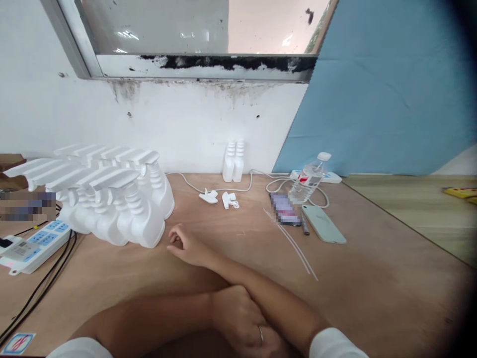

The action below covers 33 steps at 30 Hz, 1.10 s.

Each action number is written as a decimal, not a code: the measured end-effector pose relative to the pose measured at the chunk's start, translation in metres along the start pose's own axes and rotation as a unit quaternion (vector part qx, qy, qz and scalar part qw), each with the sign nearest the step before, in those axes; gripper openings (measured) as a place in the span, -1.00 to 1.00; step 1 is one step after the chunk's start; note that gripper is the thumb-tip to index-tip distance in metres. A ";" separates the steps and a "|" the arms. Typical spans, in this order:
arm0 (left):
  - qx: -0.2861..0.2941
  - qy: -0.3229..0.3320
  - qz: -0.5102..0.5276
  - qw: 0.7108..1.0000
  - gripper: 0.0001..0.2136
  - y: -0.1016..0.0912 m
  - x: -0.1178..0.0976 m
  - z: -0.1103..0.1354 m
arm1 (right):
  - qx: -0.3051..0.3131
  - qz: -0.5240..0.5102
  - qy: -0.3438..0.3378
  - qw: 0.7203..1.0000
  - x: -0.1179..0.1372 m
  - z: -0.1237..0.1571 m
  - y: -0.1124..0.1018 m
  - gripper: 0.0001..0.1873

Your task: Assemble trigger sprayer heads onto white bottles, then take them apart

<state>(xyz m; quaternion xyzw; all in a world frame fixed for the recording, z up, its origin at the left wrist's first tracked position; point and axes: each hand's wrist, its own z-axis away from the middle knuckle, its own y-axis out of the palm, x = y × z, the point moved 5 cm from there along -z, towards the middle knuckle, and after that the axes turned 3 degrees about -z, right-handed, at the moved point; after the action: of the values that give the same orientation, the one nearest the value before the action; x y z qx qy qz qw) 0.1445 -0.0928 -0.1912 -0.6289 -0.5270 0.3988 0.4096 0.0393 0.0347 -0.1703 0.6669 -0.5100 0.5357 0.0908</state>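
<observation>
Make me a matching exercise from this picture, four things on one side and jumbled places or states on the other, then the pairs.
Things:
1. Right hand
2. Left hand
3. Water bottle
4. Pair of white bottles

Places or states:
A. See-through and capped
B. Standing near the wall, below the window
C. Close to the large white cluster
D. Wearing a ring

Pairs: 1-C, 2-D, 3-A, 4-B

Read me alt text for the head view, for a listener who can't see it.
Over a wooden table, a person's right hand is loosely curled beside clustered white bottles, and their left hand is by the right forearm. Two white pieces lie farther back, with a water bottle and pale phone to their right.
</observation>
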 end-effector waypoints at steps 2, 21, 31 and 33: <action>-0.071 -0.028 -0.066 0.995 -0.77 -0.017 0.022 0.009 | -0.003 0.023 -0.027 0.999 -0.005 0.013 -0.024 -0.85; -0.199 -0.638 -0.143 0.730 -0.63 -0.084 0.239 0.109 | -0.170 0.390 0.148 0.893 -0.085 0.068 -0.202 -0.65; -0.215 -0.579 -0.033 0.786 -0.71 -0.075 0.192 0.118 | -0.115 0.322 0.045 0.939 -0.065 0.073 -0.191 -0.90; -0.220 -0.564 0.031 0.795 -0.71 -0.077 0.182 0.115 | -0.114 0.301 0.026 0.946 -0.061 0.072 -0.187 -0.93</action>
<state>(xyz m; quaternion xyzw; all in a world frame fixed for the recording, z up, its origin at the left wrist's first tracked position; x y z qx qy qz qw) 0.0345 0.1065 -0.1721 -0.3814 -0.7185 0.5685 -0.1227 0.2353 0.1092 -0.1697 0.4535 -0.7419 0.4937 0.0136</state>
